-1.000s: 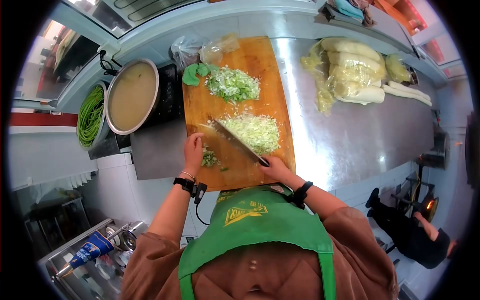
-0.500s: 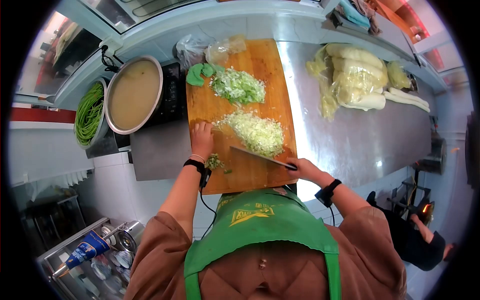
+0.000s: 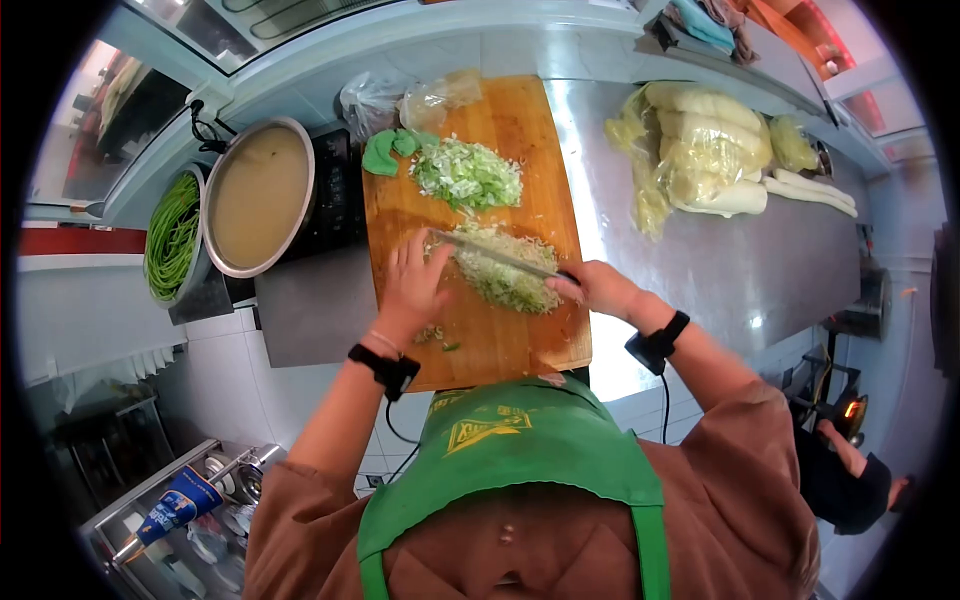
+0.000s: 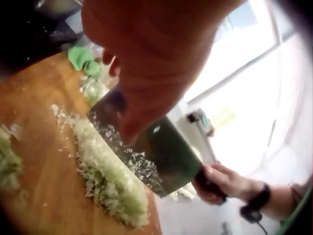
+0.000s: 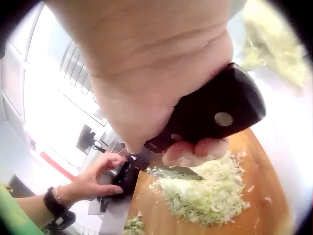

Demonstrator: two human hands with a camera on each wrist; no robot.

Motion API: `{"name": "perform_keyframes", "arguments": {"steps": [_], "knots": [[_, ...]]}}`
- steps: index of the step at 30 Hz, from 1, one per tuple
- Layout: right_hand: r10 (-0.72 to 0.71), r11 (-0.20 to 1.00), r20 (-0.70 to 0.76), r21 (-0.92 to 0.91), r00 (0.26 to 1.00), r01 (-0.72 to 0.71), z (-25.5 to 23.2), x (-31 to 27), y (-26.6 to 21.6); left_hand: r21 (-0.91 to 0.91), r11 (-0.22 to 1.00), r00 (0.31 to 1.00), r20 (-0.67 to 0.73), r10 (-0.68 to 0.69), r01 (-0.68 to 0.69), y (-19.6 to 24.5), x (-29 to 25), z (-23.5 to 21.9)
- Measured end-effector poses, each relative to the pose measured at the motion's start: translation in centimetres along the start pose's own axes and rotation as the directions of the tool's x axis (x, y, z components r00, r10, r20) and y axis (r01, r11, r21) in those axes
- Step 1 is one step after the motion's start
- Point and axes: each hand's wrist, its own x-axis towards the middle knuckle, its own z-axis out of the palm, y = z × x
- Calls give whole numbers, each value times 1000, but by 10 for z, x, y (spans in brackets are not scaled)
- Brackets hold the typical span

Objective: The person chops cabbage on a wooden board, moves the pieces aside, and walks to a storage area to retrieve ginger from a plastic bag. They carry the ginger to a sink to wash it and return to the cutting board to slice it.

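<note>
The right hand (image 3: 600, 288) grips the black handle (image 5: 220, 105) of a broad cleaver. Its blade (image 4: 171, 152), flecked with chopped bits, lies across the near pile of chopped pale-green vegetable (image 3: 515, 285) on the wooden board (image 3: 545, 345). Fingers spread, the left hand (image 3: 410, 285) is at the blade's far end; in the left wrist view its thumb overlaps the blade face, and contact cannot be told for certain. A second chopped pile (image 3: 468, 175) lies farther up the board. Small green scraps are by the left wrist, partly hidden.
Left of the board stand a pot of cloudy liquid (image 3: 258, 200) and a bowl of long green beans (image 3: 174, 240). Green leaves (image 3: 381, 153) and plastic bags (image 3: 372, 103) lie at the board's far left corner. Bagged white vegetables (image 3: 710, 150) rest on the steel counter (image 3: 700, 270). A person (image 3: 850, 485) is at lower right.
The cleaver has moved from the board's near side up over the near pile, which looks narrower. The left hand has risen from the board's left edge toward the blade, its fingers spreading.
</note>
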Motion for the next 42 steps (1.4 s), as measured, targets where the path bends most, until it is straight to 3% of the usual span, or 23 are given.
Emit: {"name": "perform_keyframes", "arguments": {"steps": [2, 3, 4, 5, 6, 7, 8, 11, 15, 17, 20, 23, 25, 26, 28, 30, 32, 35, 38, 41, 42], "knots": [[2, 997, -1, -82, 1000, -2, -16, 6, 2, 130, 968, 954, 187, -236, 214, -20, 14, 13], [-35, 994, 6, -105, 999, 35, -24, 8, 1, 129, 969, 954, 188, -233, 211, -17, 23, 8], [-65, 991, 13, -120, 998, 66, -28, 9, 0, 92, 989, 993, 9, -119, 117, -8, 34, -5], [-35, 992, 30, -117, 999, 38, -29, 10, 0, 69, 997, 985, -170, -12, 24, -3, 38, -11], [-29, 993, 41, -112, 999, 33, -27, 11, 1, 63, 998, 987, -161, -22, 32, -8, 37, -3], [-47, 992, 63, -113, 997, 53, -25, 14, 1, 22, 1000, 999, 49, 3, -4, -20, 38, 10], [-66, 991, 76, -114, 995, 74, -26, 18, 2, -23, 999, 967, 252, 43, -38, -30, 40, 24], [-46, 961, 76, -269, 996, 65, 8, 40, 47, 15, 995, 985, 140, 99, -102, -57, 17, 100], [-80, 975, 29, -206, 996, 84, 7, 35, 43, 57, 997, 976, 214, 29, -42, -38, 28, 74], [-54, 951, -8, -305, 998, 49, -5, 19, 6, 0, 992, 988, 94, 126, -126, -43, 23, 63], [-52, 943, 9, -328, 999, 53, 24, 22, 19, 3, 998, 992, 116, 56, -56, -47, -5, 93], [-65, 963, -31, -265, 997, 54, 19, 28, 42, 40, 995, 984, 155, 83, -90, -38, 10, 91], [-44, 975, -17, -219, 999, 39, 17, 18, 19, -7, 996, 983, 155, 94, -94, -34, 4, 66], [-96, 969, -87, -238, 992, 73, 16, 7, 3, -50, 992, 986, 119, 119, -114, -36, 16, 59], [20, 951, 1, -308, 1000, -19, 19, 2, -10, -51, 994, 988, 113, 104, -99, -41, -1, 82], [-2, 967, 14, -257, 1000, 6, 39, 9, 30, -50, 995, 990, 109, 90, -85, -43, -12, 93], [-30, 975, 18, -222, 999, 33, 30, 19, 41, 53, 992, 987, 116, 109, -116, -33, 2, 89], [-92, 945, -81, -320, 992, 61, 6, 18, 15, -44, 996, 989, 123, 85, -81, -41, 10, 71], [-39, 912, -55, -409, 998, 13, -1, 32, 1, -53, 999, 994, 112, -5, 11, -44, 12, 78], [-115, 923, -62, -375, 991, 84, 12, 49, 54, 106, 989, 992, 90, 91, -100, -39, 22, 96], [-120, 921, -58, -378, 991, 89, 11, 47, 50, 108, 990, 993, 86, 86, -95, -39, 22, 91]]}}
